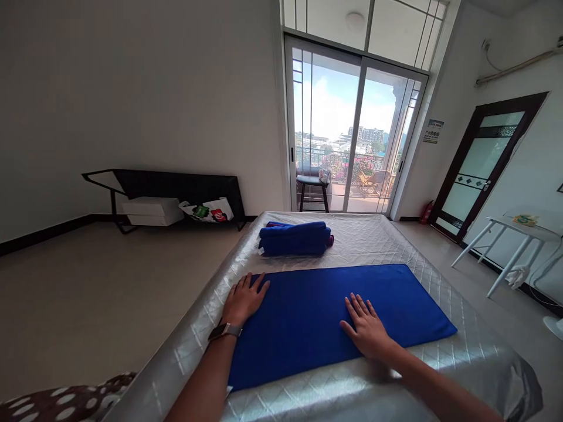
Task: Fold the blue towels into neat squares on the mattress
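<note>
A blue towel (303, 319) lies spread flat on a plastic-covered mattress (352, 390). My left hand (245, 298), with a watch on its wrist, rests with fingers spread on the towel's far left corner. Over the middle right of the cloth is my right hand (364, 326), palm down and fingers outstretched. Neither hand grips anything. Just beyond the spread towel sits a stack of folded blue towels (294, 239), with some dark red cloth showing at its edges.
A black folding frame (176, 181) leans by the left wall, near a white box (152, 211) and a printed bag (206, 210). Sliding glass doors (352, 129) stand beyond the mattress. At right is a white stool (523, 228); spotted brown fabric (65, 401) lies at lower left.
</note>
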### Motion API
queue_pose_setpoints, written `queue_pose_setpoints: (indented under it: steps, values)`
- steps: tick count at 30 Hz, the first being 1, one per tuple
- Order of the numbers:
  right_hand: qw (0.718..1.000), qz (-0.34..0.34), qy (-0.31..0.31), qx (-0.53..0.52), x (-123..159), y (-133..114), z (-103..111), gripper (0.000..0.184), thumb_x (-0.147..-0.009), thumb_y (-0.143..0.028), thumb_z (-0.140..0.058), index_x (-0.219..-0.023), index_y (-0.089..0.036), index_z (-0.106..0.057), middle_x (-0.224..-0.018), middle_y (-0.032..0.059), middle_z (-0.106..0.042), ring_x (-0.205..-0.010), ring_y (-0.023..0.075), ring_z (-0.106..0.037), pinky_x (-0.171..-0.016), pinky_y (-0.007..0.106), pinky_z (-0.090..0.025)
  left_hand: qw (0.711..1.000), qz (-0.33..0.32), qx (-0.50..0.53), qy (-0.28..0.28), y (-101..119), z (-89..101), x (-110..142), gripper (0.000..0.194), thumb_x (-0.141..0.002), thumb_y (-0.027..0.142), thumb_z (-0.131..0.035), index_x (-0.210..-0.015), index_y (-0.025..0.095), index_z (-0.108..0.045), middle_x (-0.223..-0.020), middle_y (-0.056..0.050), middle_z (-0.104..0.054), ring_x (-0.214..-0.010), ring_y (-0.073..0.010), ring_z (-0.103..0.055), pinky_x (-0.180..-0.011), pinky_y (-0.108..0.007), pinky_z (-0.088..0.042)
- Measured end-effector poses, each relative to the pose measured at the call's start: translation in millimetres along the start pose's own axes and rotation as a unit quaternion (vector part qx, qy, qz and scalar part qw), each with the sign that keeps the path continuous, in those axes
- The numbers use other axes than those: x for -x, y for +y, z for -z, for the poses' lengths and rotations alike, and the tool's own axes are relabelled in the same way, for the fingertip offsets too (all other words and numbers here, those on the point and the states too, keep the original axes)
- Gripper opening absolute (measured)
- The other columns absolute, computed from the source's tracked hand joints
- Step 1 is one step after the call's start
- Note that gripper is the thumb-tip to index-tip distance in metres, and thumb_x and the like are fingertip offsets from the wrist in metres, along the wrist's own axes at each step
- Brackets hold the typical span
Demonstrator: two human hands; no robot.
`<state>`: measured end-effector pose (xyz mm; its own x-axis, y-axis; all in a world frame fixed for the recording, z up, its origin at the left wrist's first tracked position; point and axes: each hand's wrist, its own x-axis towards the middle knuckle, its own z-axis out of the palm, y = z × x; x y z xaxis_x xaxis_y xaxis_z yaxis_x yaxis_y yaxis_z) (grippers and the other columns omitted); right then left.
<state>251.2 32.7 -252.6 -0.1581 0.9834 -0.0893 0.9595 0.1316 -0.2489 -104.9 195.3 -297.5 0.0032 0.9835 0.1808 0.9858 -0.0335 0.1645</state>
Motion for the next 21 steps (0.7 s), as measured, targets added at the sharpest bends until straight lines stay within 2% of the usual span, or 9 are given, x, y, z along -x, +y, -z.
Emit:
queue_pose_setpoints:
  steps: [4, 7, 10, 13, 15, 17, 19, 21]
  values:
    - [0.985, -0.161, 0.035, 0.055, 21.7, 91.5, 19.6, 0.073, -0.1, -0.059, -0.018, -0.16, -0.017, -0.02, -0.166, 0.0064, -0.017, -0.153, 0.0225, -0.013, -0.124, 0.047, -0.01, 1.0, 0.008, -0.002, -0.008, 1.1, 1.4, -0.6, 0.062, -0.1, 0.052, -0.026, -0.153, 0.024, -0.039, -0.16, -0.012, -0.037, -0.149, -0.0302, -0.03, -0.12, -0.05, -0.022]
    - [0.966, -0.244, 0.053, 0.067, 44.0, 155.1, 27.8, 0.07, -0.099, -0.052, -0.018, -0.159, -0.016, -0.024, -0.166, 0.0059, -0.02, -0.152, 0.0218, -0.016, -0.124, 0.044, -0.015, 1.0, 0.013, -0.005, -0.016, 1.5, 1.9, -0.5, 0.062, -0.1, 0.051, -0.026, -0.153, 0.023, -0.038, -0.161, -0.013, -0.034, -0.149, -0.0294, -0.029, -0.121, -0.049, -0.021]
    - [0.95, -0.302, 0.068, 0.05, 64.5, 188.8, 36.2, 0.068, -0.097, -0.047, -0.02, -0.156, -0.018, -0.033, -0.162, 0.0065, -0.032, -0.151, 0.0225, -0.023, -0.123, 0.042, -0.021, 1.0, 0.008, -0.007, -0.011, 0.7, 2.0, -0.4, 0.06, -0.1, 0.048, -0.027, -0.153, 0.022, -0.038, -0.161, -0.013, -0.035, -0.149, -0.0283, -0.029, -0.121, -0.047, -0.021]
    - [0.946, -0.303, 0.116, 0.019, 76.1, 182.2, 58.8, 0.066, -0.095, -0.046, -0.021, -0.149, -0.019, -0.048, -0.153, 0.0086, -0.048, -0.146, 0.0274, -0.035, -0.121, 0.047, -0.026, 1.0, 0.004, -0.008, -0.012, -0.7, 2.5, -0.7, 0.06, -0.1, 0.046, -0.028, -0.153, 0.022, -0.038, -0.161, -0.012, -0.035, -0.149, -0.027, -0.029, -0.121, -0.046, -0.021]
    - [0.946, -0.281, 0.159, -0.029, 82.9, 158.4, 82.4, 0.065, -0.093, -0.049, -0.022, -0.139, -0.02, -0.058, -0.142, 0.0104, -0.059, -0.136, 0.0306, -0.048, -0.115, 0.048, -0.036, 1.0, 0.002, -0.008, -0.013, -1.6, 2.6, -1.3, 0.059, -0.1, 0.045, -0.029, -0.153, 0.023, -0.038, -0.161, -0.012, -0.036, -0.149, -0.0264, -0.029, -0.121, -0.045, -0.022]
    - [0.945, -0.243, 0.192, -0.106, 97.4, 126.3, 105.1, 0.062, -0.094, -0.054, -0.024, -0.128, -0.023, -0.066, -0.127, 0.0108, -0.069, -0.118, 0.0312, -0.062, -0.102, 0.045, -0.05, 1.0, 0.0, -0.004, -0.009, -2.1, 2.5, -1.8, 0.058, -0.1, 0.046, -0.029, -0.152, 0.023, -0.04, -0.16, -0.012, -0.038, -0.149, -0.0266, -0.031, -0.121, -0.046, -0.022]
    - [0.942, -0.173, 0.243, -0.152, 124.9, 95.3, 118.2, 0.058, -0.096, -0.06, -0.025, -0.117, -0.03, -0.07, -0.119, 0.0088, -0.072, -0.11, 0.0308, -0.065, -0.095, 0.044, -0.054, 1.0, -0.001, 0.003, 0.002, -1.5, 3.0, -1.7, 0.058, -0.1, 0.047, -0.029, -0.151, 0.023, -0.043, -0.159, -0.012, -0.04, -0.148, -0.0276, -0.032, -0.12, -0.047, -0.024]
    - [0.943, -0.106, 0.291, -0.123, 162.2, 73.9, 117.8, 0.05, -0.096, -0.063, -0.033, -0.11, -0.035, -0.072, -0.12, 0.009, -0.07, -0.113, 0.0311, -0.063, -0.094, 0.043, -0.054, 1.0, -0.001, 0.006, 0.012, 0.7, 5.1, -0.6, 0.058, -0.1, 0.048, -0.029, -0.149, 0.022, -0.045, -0.158, -0.012, -0.042, -0.147, -0.0285, -0.034, -0.119, -0.047, -0.026]
